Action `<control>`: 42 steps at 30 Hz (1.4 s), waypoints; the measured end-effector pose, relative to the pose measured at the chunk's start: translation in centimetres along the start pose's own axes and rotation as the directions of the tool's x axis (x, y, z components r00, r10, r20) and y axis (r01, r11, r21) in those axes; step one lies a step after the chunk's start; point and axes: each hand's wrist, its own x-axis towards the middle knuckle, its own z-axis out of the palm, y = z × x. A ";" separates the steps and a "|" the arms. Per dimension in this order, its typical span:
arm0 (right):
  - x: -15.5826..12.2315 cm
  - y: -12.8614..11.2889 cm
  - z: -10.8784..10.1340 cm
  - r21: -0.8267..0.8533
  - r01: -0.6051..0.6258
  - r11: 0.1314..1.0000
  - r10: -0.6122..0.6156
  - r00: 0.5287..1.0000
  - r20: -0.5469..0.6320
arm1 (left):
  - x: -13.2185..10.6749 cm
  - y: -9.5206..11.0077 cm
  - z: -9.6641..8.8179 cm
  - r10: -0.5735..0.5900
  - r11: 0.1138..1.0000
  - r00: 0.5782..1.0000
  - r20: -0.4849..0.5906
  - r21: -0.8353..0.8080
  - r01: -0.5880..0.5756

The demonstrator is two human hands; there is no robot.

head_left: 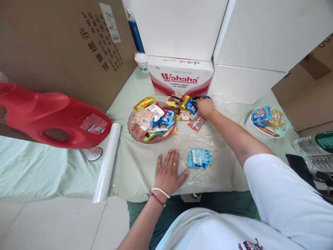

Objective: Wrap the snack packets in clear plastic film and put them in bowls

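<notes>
My left hand [168, 173] lies flat on the cloth with its fingers stretched out, at the edge of a clear plastic sheet [221, 156]. A few light-blue snack packets [200, 157] rest stacked on that sheet. At the back, my right hand [206, 107] is closed on a blue snack packet [191, 106] among loose wrapped snacks; its fingertips are partly hidden. A red-wrapped snack [197, 123] and a cream-coloured packet [185, 116] lie close by. To the left, a pink glass plate [134, 133] is heaped with mixed packets.
A Wahaha water box [180, 78] stands behind the snacks. On the left are a red jug [52, 118], a roll of plastic film [108, 163] and a paper cup [142, 62]. A white bowl [262, 130] of snacks and plastic bottles [312, 144] sit at right.
</notes>
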 end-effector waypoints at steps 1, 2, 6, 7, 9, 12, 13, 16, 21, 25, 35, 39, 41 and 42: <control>-0.3 0.2 -0.3 0.023 -0.067 0.997 0.068 0.996 -0.056 | 0.0 0.0 0.0 -0.001 1.000 1.000 0.003 -0.002 0.001; -0.8 0.4 -0.6 0.061 -0.132 0.989 0.138 0.984 -0.110 | 0.0 0.0 0.0 -0.002 1.000 1.000 0.009 -0.005 0.002; -4.1 2.3 -2.1 0.323 -0.338 0.884 0.415 0.886 -0.207 | 0.1 0.2 -0.3 -0.013 1.000 0.999 0.036 -0.024 0.014; -5.5 2.8 -2.2 0.431 -0.355 0.829 0.467 0.864 -0.187 | 0.1 0.3 -0.4 -0.014 1.000 0.999 0.038 -0.027 0.015; -9.1 3.3 -2.2 0.690 -0.334 0.642 0.500 0.865 -0.046 | 0.1 0.4 -0.4 -0.014 1.000 0.999 0.034 -0.025 0.015; -15.8 2.0 -0.9 0.928 -0.328 0.179 0.292 0.918 0.268 | 0.1 0.3 -0.2 -0.002 1.000 1.000 0.023 -0.008 0.003; -18.0 1.0 -0.2 0.934 -0.352 0.057 0.208 0.919 0.334 | 0.0 0.3 -0.1 0.003 1.000 1.000 0.020 -0.002 -0.003; -23.3 -2.8 1.8 0.894 -0.428 -0.135 0.123 0.888 0.444 | 0.0 0.1 0.2 0.020 1.000 1.000 0.015 0.009 -0.020; -27.1 -6.7 2.8 0.840 -0.537 0.075 0.216 0.831 0.512 | -0.1 -0.2 0.6 0.038 0.999 0.999 0.015 0.017 -0.038; -27.3 -5.3 0.8 0.714 -0.326 0.620 0.205 0.945 0.253 | -0.1 -0.1 0.5 0.038 0.999 0.999 0.016 0.018 -0.038; -23.1 -7.1 -1.7 0.399 0.028 0.917 -0.180 0.919 0.350 | 0.1 0.3 0.2 0.008 1.000 1.000 0.025 0.022 -0.008; -22.9 -7.8 -1.2 0.341 -0.019 0.940 -0.120 0.916 0.382 | 0.1 0.2 0.2 0.002 1.000 0.999 0.038 0.020 -0.003; -22.9 -7.8 -1.3 0.330 -0.045 0.943 -0.099 0.908 0.407 | 0.1 0.1 0.2 0.006 1.000 0.999 0.051 0.016 -0.007; -22.8 -7.7 -1.4 0.324 -0.054 0.944 -0.091 0.905 0.416 | 0.2 0.1 0.2 0.004 1.000 0.998 0.055 0.015 -0.005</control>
